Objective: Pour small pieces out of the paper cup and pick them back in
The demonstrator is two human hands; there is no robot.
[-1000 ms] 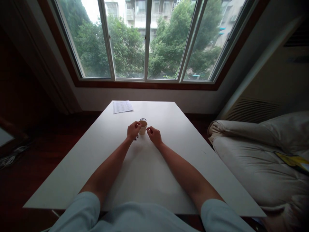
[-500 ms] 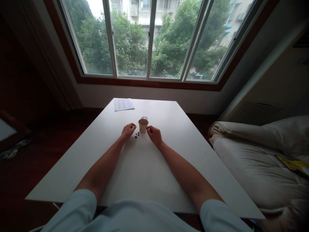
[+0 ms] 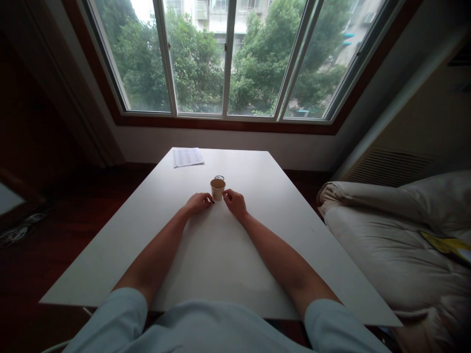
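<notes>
White table (image 3: 257,235) below a wide window (image 3: 228,54), paper (image 3: 188,157) at the far edge. Upright cup (image 3: 218,189) mid-table, between both hands. Curled low, left hand (image 3: 198,202), fingertips at a dark bit (image 3: 212,201) beside the cup; gripped or only touched, hard to say. Pinched tight by the cup, right hand (image 3: 234,202), contents too small to see. Best nipped lightly, lifted straight, clear of the rim.
</notes>
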